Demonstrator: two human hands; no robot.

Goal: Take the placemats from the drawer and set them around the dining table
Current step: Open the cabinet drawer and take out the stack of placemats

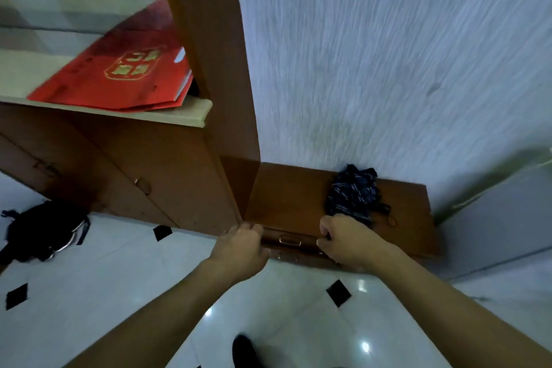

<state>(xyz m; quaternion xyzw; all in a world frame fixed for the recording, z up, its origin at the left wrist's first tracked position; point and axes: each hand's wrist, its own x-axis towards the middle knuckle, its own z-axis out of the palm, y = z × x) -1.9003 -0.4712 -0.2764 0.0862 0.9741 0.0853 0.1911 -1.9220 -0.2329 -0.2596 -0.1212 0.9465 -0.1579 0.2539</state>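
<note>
A low wooden cabinet (298, 197) stands against the white wall, with a drawer front (291, 240) and its small metal handle just under the top. My left hand (242, 248) grips the drawer's top edge at its left end. My right hand (346, 240) grips the same edge at the right end. The handle sits between the two hands, untouched. The drawer shows barely any gap, and its inside is hidden. No placemats are visible.
A folded dark patterned umbrella (354, 193) lies on the cabinet top beside my right hand. A tall wooden unit on the left holds a red paper bag (119, 75) on a shelf. A black bag (41, 230) lies on the white tiled floor.
</note>
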